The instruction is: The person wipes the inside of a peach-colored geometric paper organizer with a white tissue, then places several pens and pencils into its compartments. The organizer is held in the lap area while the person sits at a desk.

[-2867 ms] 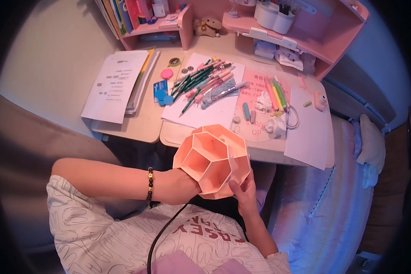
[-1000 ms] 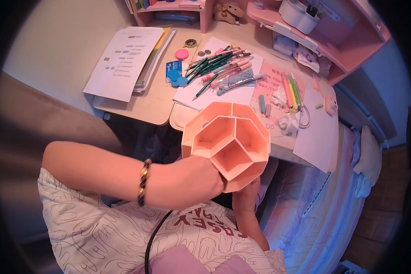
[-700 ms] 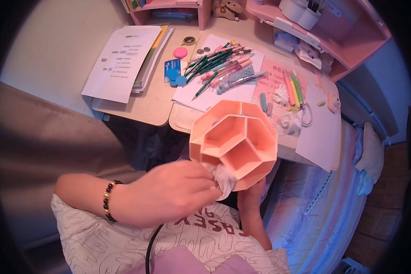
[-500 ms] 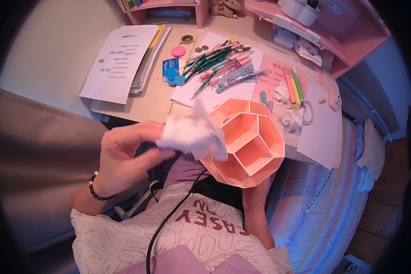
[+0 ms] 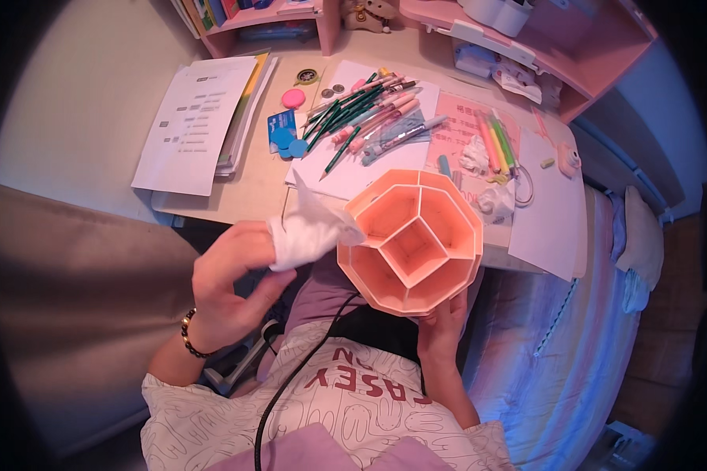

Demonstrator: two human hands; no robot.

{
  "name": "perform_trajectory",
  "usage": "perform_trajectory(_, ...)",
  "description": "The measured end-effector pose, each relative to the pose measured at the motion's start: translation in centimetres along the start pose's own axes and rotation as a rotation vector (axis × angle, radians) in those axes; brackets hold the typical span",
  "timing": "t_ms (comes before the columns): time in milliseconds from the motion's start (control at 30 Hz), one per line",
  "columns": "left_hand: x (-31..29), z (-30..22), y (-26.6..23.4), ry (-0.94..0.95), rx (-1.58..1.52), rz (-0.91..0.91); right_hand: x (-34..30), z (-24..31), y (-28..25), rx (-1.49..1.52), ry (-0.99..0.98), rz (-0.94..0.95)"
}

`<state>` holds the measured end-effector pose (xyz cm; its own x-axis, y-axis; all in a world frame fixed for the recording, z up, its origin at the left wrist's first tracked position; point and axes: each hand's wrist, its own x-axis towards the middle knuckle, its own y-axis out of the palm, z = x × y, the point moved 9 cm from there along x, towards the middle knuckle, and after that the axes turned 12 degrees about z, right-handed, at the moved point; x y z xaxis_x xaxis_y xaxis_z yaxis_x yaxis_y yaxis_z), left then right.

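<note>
Against the clasping right hand (image 5: 443, 323) sat the peach organizer (image 5: 416, 250), left hand (image 5: 232, 271) apart, holding white tissue (image 5: 310, 229), green pencils (image 5: 347, 116) strewn beyond.

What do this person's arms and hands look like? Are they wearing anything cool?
The left hand has no glove, but a bracelet of dark and gold-coloured beads circles its wrist. The right hand has no glove either, and no bracelet shows there. The short, whitish sleeves have thin outline drawings on them.

pencils (image 5: 352, 118) lie behind organizer (image 5: 413, 245), tissue (image 5: 308, 234) left of it.
</note>
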<state>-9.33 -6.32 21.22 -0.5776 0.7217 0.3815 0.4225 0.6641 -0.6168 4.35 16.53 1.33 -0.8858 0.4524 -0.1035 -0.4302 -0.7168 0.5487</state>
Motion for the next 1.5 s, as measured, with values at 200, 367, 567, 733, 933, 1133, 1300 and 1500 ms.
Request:
perform_trajectory(200, 0.7, -3.7, 2.6, 0.217, 0.317, 0.133, 0.0, 0.8, 1.0, 0.006, 0.009, -0.048)
perform_trajectory(367, 0.8, -2.7, 1.5, 0.127, 0.304, 0.078, -0.3, 1.2, 0.8, -0.016, -0.014, -0.05)
perform_trajectory(567, 1.3, -3.6, 6.1, 0.265, 0.53, 0.41, -0.1, 0.6, 1.3, 0.021, 0.047, -0.031)
perform_trajectory(733, 2.5, -2.3, 7.9, 0.244, 0.648, 0.556, 1.0, -1.0, 1.9, 0.108, 0.181, -0.028)
perform_trajectory(933, 2.8, 1.2, 10.9, 0.205, 0.795, 0.968, 3.6, 0.3, 2.8, 0.026, 0.112, 0.101)
perform_trajectory(1133, 4.4, 1.7, 12.9, 0.282, 0.891, 1.126, 5.8, 0.3, 2.0, -0.092, 0.224, 0.128)
perform_trajectory(1300, 5.6, -0.1, 12.2, 0.528, 0.875, 0.835, 5.6, -0.9, 0.9, -0.08, 0.246, 0.086)
perform_trajectory(1500, 4.4, 1.5, 12.9, 0.41, 0.768, 1.106, 5.8, -1.2, 0.6, -0.059, 0.192, 0.084)
